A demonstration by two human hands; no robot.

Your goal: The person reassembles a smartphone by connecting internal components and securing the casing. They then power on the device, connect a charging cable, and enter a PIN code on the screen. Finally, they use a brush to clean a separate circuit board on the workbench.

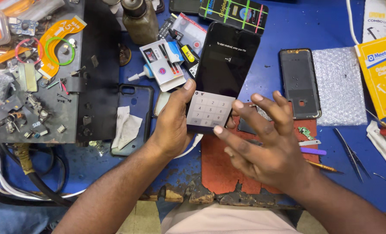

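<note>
Smartphone, black slab with a lit numeric keypad on its screen (221, 73): held tilted above the blue desk (288, 30), at centre. Left hand (173, 123) grips its lower left edge, thumb on the bezel. Right hand (262, 143) is open, fingers spread, index tip hovering at the keypad's lower right corner, holding nothing.

Handling note: a firm left grip seems wise, with taps from one fingertip only, the other fingers lifted clear of the glass.

Packages and labels:
- Yellow rectangular card sleeve (381, 78), far right, beside a bubble-wrap sheet (338, 84).
- Black box with green grid lines (234, 13), top centre.
- White blister card with red and black marks (162, 65), left of the phone.
- Orange flex ribbon with printed arrow (60, 37), on the dark metal tray (89, 86) upper left.
</note>
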